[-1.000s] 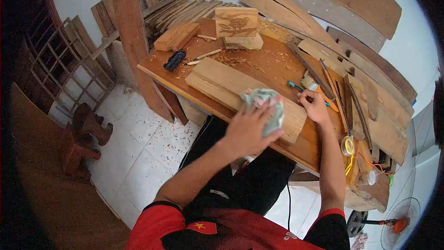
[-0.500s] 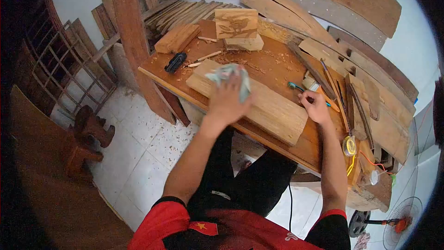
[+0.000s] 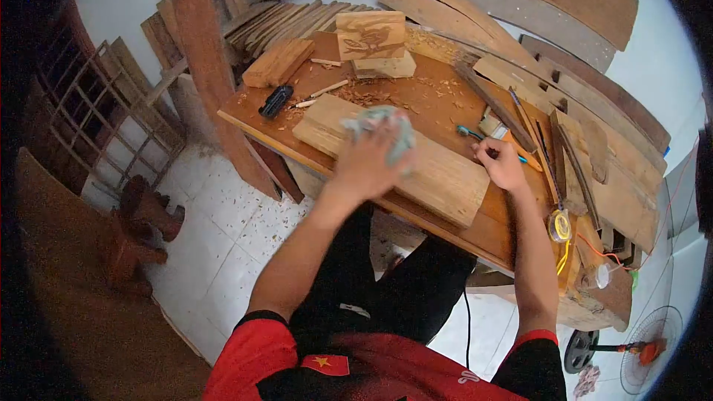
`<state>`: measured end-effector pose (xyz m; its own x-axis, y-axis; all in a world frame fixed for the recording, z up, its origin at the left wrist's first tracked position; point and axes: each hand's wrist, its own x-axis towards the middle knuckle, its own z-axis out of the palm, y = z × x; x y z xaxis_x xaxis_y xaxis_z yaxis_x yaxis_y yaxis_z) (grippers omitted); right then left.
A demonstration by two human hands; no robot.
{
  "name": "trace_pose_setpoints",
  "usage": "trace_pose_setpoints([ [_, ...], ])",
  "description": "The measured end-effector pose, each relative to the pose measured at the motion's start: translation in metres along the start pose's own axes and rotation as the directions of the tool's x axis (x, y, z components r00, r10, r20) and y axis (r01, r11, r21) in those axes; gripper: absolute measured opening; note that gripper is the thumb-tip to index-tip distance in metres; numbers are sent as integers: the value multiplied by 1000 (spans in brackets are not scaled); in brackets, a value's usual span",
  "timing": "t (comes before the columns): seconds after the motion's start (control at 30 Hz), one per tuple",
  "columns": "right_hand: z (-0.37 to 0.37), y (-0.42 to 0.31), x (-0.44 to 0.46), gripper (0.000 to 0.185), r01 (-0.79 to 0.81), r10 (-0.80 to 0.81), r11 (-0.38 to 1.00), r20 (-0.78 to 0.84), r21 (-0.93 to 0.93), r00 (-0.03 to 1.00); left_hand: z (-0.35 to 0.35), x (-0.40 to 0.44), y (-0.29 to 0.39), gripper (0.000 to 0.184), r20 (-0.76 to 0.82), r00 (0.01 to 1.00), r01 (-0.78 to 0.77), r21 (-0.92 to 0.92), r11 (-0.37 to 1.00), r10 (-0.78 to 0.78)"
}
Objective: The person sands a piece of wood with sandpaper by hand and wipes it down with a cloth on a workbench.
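My left hand point(image 3: 370, 162) presses a crumpled pale green cloth point(image 3: 405, 137) onto a long wooden board point(image 3: 442, 178); both are slightly blurred. The board lies at a slant along the front of the brown workbench point(image 3: 438, 93). Just beyond the board's right end is my right hand point(image 3: 502, 164), its fingers curled together. Whether anything is in those fingers is hidden. A teal toothbrush point(image 3: 466, 131) lies beside it, partly behind the hand, and a flat paintbrush point(image 3: 491, 125) is close by.
A carved bird plaque point(image 3: 371, 36) stands on a wood block at the back, among shavings. At the left are a wooden block point(image 3: 278, 63), a black tool point(image 3: 276, 102) and pencil-like sticks. Tape measure point(image 3: 558, 226), long tools and planks line the right. A fan point(image 3: 650, 350) stands on the floor.
My left hand and the cloth have slid a little to the right along the board. My right hand stays by the board's end. The whole view has shifted slightly.
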<state>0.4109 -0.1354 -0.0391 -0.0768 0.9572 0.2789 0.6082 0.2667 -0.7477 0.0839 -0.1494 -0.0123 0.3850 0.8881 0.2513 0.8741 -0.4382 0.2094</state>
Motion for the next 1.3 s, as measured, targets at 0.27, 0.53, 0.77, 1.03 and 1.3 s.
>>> trace_pose_setpoints([
  [0.27,-3,-9,0,23,-5,6,999,27,-38,1000,19,25,30,87,12,999,-37,-77,996,38],
  [0.53,-1,-5,-1,30,-3,3,1000,-9,-23,1000,20,-41,80,89,-69,936,-353,-137,926,346],
  [0.77,2,7,2,34,53,-54,999,-31,-12,998,-18,0,-49,87,116,986,126,-55,990,-119],
  [1.03,5,12,2,33,66,-66,998,-37,0,997,4,0,-42,97,-20,994,103,-13,995,-104],
  [1.3,2,5,1,27,39,-39,999,-11,30,999,16,-45,58,88,-128,947,-315,-189,930,295],
])
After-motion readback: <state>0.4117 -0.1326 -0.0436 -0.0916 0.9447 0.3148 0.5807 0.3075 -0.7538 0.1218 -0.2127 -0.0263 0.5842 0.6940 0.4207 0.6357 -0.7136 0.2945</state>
